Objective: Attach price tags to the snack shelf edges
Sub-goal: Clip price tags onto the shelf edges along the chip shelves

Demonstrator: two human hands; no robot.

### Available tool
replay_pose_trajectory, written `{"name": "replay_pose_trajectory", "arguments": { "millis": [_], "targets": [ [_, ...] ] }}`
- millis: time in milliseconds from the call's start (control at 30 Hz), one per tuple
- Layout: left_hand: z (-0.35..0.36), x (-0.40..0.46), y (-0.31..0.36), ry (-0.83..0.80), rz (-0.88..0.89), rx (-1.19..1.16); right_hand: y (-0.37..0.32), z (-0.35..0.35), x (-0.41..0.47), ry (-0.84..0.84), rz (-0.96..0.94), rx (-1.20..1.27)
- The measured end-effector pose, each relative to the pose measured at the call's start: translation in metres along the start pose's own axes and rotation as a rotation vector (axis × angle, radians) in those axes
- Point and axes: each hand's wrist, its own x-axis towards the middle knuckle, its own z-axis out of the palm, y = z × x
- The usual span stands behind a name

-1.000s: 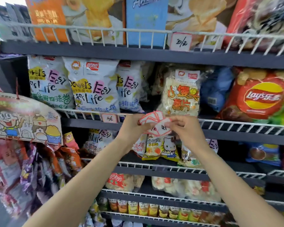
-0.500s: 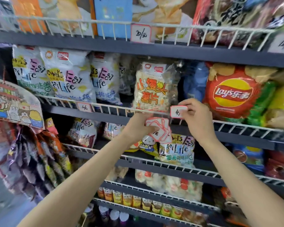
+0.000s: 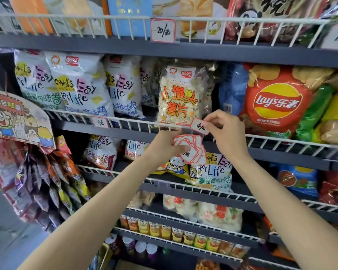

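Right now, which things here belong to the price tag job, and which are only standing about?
Job: right hand pinching a tag at the wire rail; left hand holding the tag stack; tags already up, 10 and 20.

Just there: Lay's bag, white bags, clear bag, hanging packets, cans.

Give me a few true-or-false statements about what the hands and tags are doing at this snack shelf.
1. The right hand pinches a single price tag at the wire shelf rail. True.
2. The left hand is empty. False: it holds a stack of tags.
3. A tag reading 20 already hangs on the top shelf rail. True.
4. The single tag is held in front of the Lay's bag. False: it sits below the clear bag of pale snacks.
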Motion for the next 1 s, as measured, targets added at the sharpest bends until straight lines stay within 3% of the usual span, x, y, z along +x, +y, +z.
{"name": "replay_pose_trajectory", "arguments": {
  "millis": [300,567,733,900,1000],
  "targets": [
    [-0.012,0.001,-0.017,-0.042,-0.026,0.137,-0.006,0.006,0.002,0.035,-0.105,-0.153],
    [-0.022,0.001,-0.022,-0.085,-0.007,0.158,-0.006,0.011,0.003,-0.111,-0.193,-0.343],
    [-0.022,0.003,-0.022,-0.103,0.003,0.142,-0.005,0.014,-0.005,-0.024,-0.325,-0.59],
    [-0.023,0.004,-0.024,-0.105,-0.001,0.11,0.002,0.017,-0.007,-0.023,-0.244,-0.557],
    [-0.024,0.004,-0.023,-0.11,0.007,0.108,0.003,0.019,-0.008,-0.012,-0.305,-0.603]
  ]
}}
